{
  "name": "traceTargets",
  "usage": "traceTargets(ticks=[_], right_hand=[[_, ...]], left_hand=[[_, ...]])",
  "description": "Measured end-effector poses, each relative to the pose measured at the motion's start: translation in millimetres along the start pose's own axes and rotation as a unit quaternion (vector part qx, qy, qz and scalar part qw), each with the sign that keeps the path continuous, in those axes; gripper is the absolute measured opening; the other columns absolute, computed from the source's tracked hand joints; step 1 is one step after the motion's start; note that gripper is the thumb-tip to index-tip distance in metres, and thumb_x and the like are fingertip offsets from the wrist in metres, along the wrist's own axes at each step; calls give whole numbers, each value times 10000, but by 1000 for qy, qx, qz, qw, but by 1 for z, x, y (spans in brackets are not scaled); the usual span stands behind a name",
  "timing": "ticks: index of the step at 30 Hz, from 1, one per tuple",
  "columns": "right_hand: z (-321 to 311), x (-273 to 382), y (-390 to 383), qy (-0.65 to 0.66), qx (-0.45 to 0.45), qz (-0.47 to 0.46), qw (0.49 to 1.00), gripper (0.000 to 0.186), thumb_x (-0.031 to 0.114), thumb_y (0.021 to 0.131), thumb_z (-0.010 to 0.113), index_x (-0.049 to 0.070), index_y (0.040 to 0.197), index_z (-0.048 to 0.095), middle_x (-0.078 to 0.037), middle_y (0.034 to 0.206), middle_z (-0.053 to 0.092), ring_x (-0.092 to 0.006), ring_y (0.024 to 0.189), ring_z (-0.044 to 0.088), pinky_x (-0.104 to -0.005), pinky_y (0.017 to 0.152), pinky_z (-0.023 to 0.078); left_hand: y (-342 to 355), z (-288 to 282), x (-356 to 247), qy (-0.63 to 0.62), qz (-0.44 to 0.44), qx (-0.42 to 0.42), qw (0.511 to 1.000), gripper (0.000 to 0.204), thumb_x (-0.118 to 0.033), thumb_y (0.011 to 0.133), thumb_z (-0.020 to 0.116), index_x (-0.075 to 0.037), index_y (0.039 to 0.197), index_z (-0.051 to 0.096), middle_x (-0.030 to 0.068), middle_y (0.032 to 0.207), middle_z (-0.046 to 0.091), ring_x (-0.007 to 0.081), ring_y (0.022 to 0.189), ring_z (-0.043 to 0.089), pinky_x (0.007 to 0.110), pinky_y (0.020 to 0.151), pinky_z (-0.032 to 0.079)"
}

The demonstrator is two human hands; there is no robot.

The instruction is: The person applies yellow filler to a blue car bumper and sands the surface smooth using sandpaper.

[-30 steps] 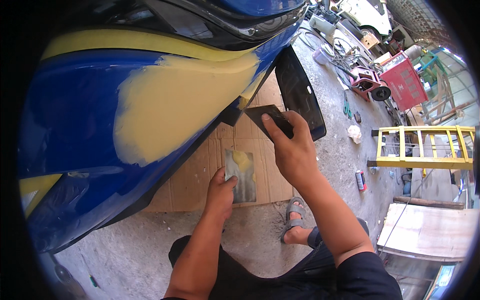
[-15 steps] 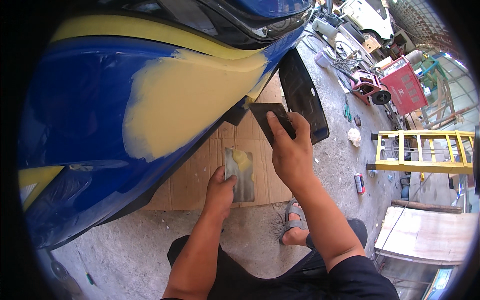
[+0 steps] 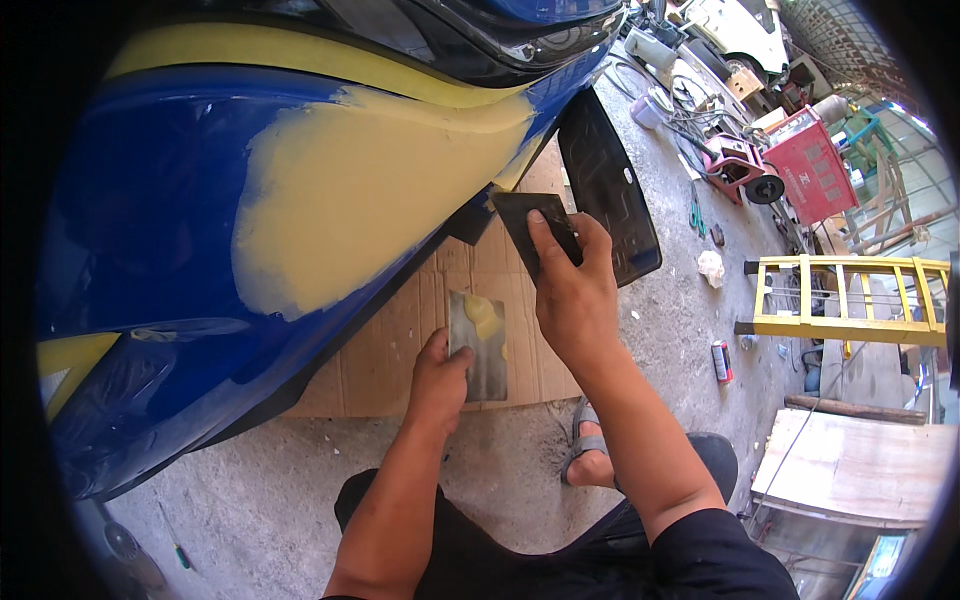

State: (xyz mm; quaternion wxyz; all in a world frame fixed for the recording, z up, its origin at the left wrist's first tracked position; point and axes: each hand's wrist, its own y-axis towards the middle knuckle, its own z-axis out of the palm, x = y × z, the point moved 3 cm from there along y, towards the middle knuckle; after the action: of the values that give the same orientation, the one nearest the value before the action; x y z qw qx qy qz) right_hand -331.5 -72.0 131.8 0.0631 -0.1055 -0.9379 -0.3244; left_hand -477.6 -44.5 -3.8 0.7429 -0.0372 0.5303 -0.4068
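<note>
A blue vehicle body panel (image 3: 150, 230) fills the upper left, with a broad patch of beige filler putty (image 3: 350, 200) spread over it. My right hand (image 3: 577, 290) grips a dark, flat putty spreader (image 3: 530, 225), index finger pressed along its face. The spreader's upper left corner is at the panel's lower edge, near the end of the patch; whether it touches, I cannot tell. Lower down, my left hand (image 3: 440, 380) holds a grey mixing plate (image 3: 487, 365) by its left side, thumb on top. A lump of yellowish putty (image 3: 485, 318) lies on the plate.
Cardboard (image 3: 380, 370) covers the floor below the panel. A black plastic part (image 3: 635, 215) stands beside my right hand. Further right are a yellow ladder (image 3: 850, 328), a spray can (image 3: 722, 362), a red machine (image 3: 815, 170) and a red floor jack (image 3: 740, 165).
My right hand and the spreader have shifted slightly up and left. The left hand with the plate stays nearly in place.
</note>
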Motion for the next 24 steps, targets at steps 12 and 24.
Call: traceTargets(ticks=[12,24], right_hand=[[6,0,-4,-43,3,-26,999,521,-65,740,570,88,1235,614,-161,1155,520,-327,936,551,-398,819,481],[2,-13,-10,-18,32,-31,999,515,-45,729,600,100,1223,620,-177,1162,513,-336,988,565,-391,851,486]], left_hand=[[-1,0,0,5,0,1,1000,340,2,897,500,6,1236,534,82,1099,624,158,979,576,289,913,416],[-4,0,-3,13,-3,-6,1000,354,-5,900,498,4,1253,524,86,1138,618,163,1031,565,292,951,392]])
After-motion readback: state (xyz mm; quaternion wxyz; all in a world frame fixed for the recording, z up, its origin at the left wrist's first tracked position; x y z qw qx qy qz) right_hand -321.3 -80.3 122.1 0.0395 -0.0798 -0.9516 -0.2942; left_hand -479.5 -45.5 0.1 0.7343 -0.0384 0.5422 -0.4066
